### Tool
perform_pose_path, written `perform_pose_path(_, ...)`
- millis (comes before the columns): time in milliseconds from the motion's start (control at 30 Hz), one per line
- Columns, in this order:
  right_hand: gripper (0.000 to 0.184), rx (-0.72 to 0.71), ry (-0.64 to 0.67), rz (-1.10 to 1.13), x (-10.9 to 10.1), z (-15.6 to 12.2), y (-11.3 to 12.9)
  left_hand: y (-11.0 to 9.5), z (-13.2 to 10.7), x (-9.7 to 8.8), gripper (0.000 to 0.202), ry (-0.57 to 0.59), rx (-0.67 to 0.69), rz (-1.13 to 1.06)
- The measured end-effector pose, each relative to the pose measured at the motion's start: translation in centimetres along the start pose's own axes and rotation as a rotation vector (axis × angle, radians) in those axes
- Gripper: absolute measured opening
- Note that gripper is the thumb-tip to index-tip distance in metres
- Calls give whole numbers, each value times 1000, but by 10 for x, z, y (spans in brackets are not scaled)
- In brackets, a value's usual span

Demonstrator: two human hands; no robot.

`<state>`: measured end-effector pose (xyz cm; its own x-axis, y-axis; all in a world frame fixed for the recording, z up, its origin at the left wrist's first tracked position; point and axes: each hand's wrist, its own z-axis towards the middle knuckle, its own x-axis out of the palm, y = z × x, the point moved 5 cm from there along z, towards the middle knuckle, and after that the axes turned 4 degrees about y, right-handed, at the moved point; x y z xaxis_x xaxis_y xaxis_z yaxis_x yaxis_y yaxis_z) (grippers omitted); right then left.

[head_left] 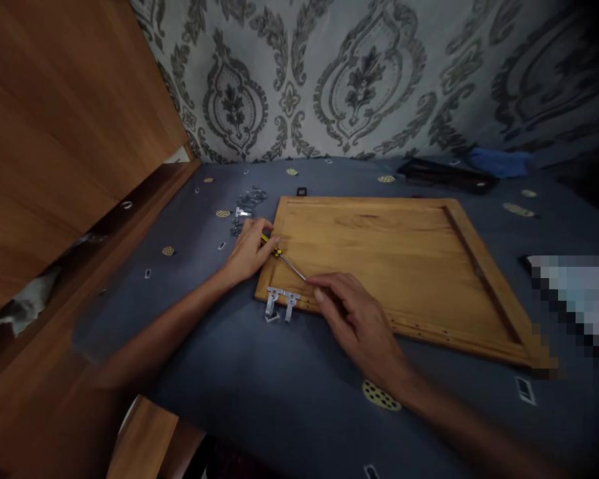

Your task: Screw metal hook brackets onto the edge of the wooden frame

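My left hand [249, 251] is closed around the yellow and black handle of a screwdriver [293, 267]. Its metal shaft points right and toward me, over a framed wooden panel [374, 256]. With thumb and forefinger, my right hand [357, 319] pinches the screwdriver's tip end; whether a screw is between the fingertips is too small to tell. Two metal hinges [291, 305] sit side by side at the panel's near left edge, partly overhanging it. Several small holes show along the near rail to the right of my fingers.
Loose metal hardware [252, 197] lies beyond my left hand on a dark blue patterned cloth [204, 379]. A black case [444, 176] and a blue cloth [502, 161] are at the back right. Brown wooden furniture [74, 113] stands on the left, before a patterned curtain [289, 66].
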<state>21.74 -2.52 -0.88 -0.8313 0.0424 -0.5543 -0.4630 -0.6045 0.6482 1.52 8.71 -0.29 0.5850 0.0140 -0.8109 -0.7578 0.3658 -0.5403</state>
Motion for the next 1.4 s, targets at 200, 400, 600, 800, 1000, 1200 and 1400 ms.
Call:
perform_pose_path(200,19,-40,33,-38,6,-1,1,-1,-1,4,10,-31,67,83)
perform_pose_path(400,22,-46,39,-59,8,-3,0,41,18,-32,20,-186,-15,226)
perform_pose_path(600,22,-57,38,-69,9,-3,0,90,50,-52,31,-174,-47,314)
perform_pose_path(800,21,-63,35,-67,9,-3,0,108,61,-51,26,-58,34,385)
perform_pose_path(1000,22,-74,38,-70,9,-4,0,119,64,-51,34,2,81,437)
perform_pose_path(1200,22,-80,37,-70,9,-5,-1,126,66,-51,36,33,100,445)
perform_pose_path(1400,22,-73,43,-66,9,-3,0,135,70,-50,39,67,70,408)
